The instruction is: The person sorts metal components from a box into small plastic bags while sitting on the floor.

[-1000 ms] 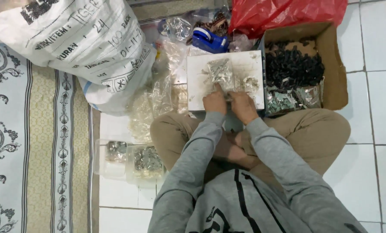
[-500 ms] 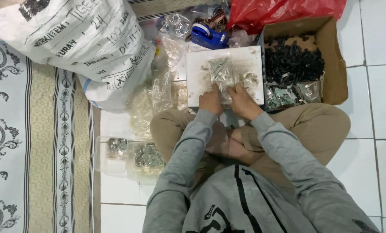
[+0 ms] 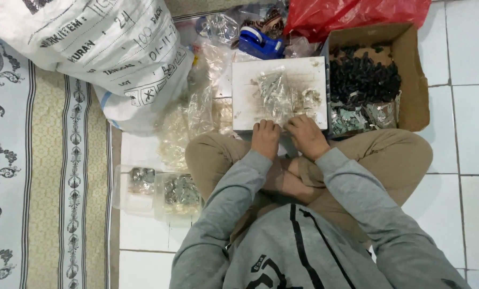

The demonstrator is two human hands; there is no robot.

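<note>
Both hands, left and right, fingers curled at the board's near edge, pinch a thin, crinkly, slippery bag, best held by its rim.

1. White board, strewn with clear, silvery packets.
2. Brown cardboard box, filled with black pieces.
3. Red plastic bag; blue tape dispenser.
4. Grey sleeves; tan trousers.
5. Rug patterned in cream and pale-blue stripes with scrolls.
</note>
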